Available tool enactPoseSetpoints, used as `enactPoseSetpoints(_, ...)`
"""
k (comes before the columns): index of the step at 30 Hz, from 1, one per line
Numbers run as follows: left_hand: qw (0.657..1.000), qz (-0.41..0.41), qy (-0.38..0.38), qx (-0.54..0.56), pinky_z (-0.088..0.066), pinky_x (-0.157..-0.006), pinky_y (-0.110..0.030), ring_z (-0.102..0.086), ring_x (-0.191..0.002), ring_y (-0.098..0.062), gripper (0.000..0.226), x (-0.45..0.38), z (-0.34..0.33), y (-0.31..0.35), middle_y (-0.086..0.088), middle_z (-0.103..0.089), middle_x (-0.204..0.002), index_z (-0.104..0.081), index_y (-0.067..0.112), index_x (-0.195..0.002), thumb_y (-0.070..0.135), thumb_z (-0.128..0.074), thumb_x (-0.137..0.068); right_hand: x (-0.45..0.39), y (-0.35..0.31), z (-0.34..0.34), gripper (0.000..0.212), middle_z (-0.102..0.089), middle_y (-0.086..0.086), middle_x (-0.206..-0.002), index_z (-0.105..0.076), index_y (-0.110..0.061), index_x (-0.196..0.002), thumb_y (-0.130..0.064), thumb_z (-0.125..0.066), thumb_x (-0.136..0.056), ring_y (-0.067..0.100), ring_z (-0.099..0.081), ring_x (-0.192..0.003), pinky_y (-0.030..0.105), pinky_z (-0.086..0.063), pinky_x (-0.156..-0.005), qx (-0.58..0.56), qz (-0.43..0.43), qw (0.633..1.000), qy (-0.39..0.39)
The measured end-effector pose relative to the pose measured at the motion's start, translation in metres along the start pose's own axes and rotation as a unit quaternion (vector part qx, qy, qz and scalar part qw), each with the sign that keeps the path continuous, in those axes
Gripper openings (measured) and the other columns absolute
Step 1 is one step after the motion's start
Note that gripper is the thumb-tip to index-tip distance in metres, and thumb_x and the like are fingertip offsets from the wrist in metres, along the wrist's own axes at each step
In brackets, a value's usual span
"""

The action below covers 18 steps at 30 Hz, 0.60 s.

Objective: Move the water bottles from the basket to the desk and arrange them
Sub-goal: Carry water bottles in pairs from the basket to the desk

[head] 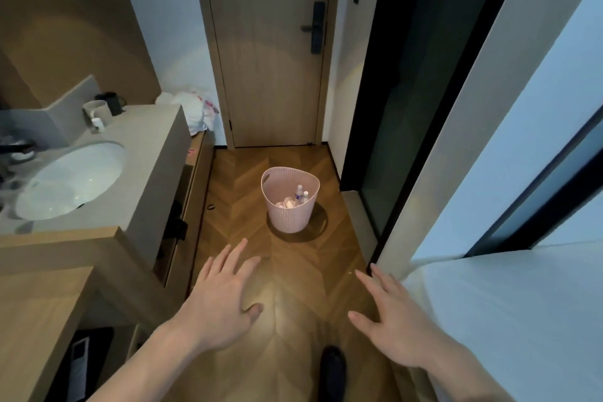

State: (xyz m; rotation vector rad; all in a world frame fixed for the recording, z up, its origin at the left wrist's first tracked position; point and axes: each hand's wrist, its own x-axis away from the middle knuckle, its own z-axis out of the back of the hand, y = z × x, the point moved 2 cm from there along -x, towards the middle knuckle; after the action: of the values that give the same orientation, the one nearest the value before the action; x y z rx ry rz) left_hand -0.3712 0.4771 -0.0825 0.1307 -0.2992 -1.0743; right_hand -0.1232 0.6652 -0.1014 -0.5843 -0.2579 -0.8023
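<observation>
Approach step: both hands, left hand (218, 300) & right hand (394, 320), fingers released w/ nothing held, next reach far into basket (288, 220) for bottles (299, 194).

a white oval sink (70, 178) is sitting in a grey counter (143, 140) at the left. a white mug (96, 111) and a dark cup (112, 103) are standing at the counter's back edge. a white plastic bag (195, 111) is lying beyond it. a wooden door (267, 59) with a dark handle (315, 28) is standing closed ahead, past the herringbone floor (293, 287).
</observation>
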Motion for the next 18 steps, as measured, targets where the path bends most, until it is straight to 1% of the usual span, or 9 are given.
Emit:
enactPoseSetpoints(4,1.000,0.015,-0.006,0.006,0.002,-0.127,-0.041,0.010,-0.160,-0.023,0.075,-0.086,0.006,-0.001,0.008,0.015,-0.172,-0.017,0.044,-0.160,0.057,-0.056,-0.097,-0.085,0.018,0.031,0.083,0.012,-0.015,-0.175,-0.006,-0.044,-0.167,-0.070,-0.047,-0.099,0.022,0.005,-0.163,0.045,-0.009,-0.133,-0.012,0.008,1.000,-0.018)
enactPoseSetpoints(6,1.000,0.029,-0.009,0.004,0.002,-0.128,-0.042,0.011,-0.160,-0.022,0.073,-0.130,0.011,-0.001,0.007,0.015,-0.173,-0.020,0.041,-0.159,0.056,-0.056,-0.097,-0.129,0.028,0.050,0.084,0.013,-0.015,-0.175,-0.005,-0.043,-0.167,-0.071,-0.046,-0.099,0.022,0.006,-0.163,0.045,-0.009,-0.133,-0.010,0.013,0.999,-0.030)
enactPoseSetpoints(11,0.997,0.075,-0.013,0.022,0.001,-0.128,-0.042,0.009,-0.160,-0.021,0.076,-0.228,0.025,0.006,0.007,0.012,-0.173,-0.020,0.037,-0.162,0.060,-0.054,-0.098,-0.226,0.035,0.108,0.083,0.012,-0.015,-0.175,-0.004,-0.044,-0.167,-0.069,-0.047,-0.100,0.022,0.004,-0.163,0.048,-0.010,-0.133,0.005,0.026,0.997,-0.067)
enactPoseSetpoints(15,0.994,0.103,-0.012,0.039,0.002,-0.126,-0.041,0.008,-0.160,-0.021,0.079,-0.285,0.029,0.008,0.009,0.010,-0.173,-0.017,0.039,-0.163,0.061,-0.054,-0.098,-0.288,0.037,0.147,0.079,0.010,-0.015,-0.175,-0.006,-0.044,-0.166,-0.062,-0.049,-0.104,0.021,0.005,-0.163,0.049,-0.012,-0.131,0.016,0.043,0.995,-0.086)
enactPoseSetpoints(18,0.992,0.120,-0.009,0.049,0.001,-0.126,-0.041,0.007,-0.160,-0.020,0.078,-0.325,0.034,0.000,0.010,0.009,-0.173,-0.019,0.039,-0.163,0.061,-0.055,-0.097,-0.336,0.029,0.171,0.077,0.007,-0.017,-0.175,-0.008,-0.045,-0.166,-0.063,-0.049,-0.103,0.020,0.004,-0.163,0.051,-0.012,-0.130,0.018,0.050,0.994,-0.091)
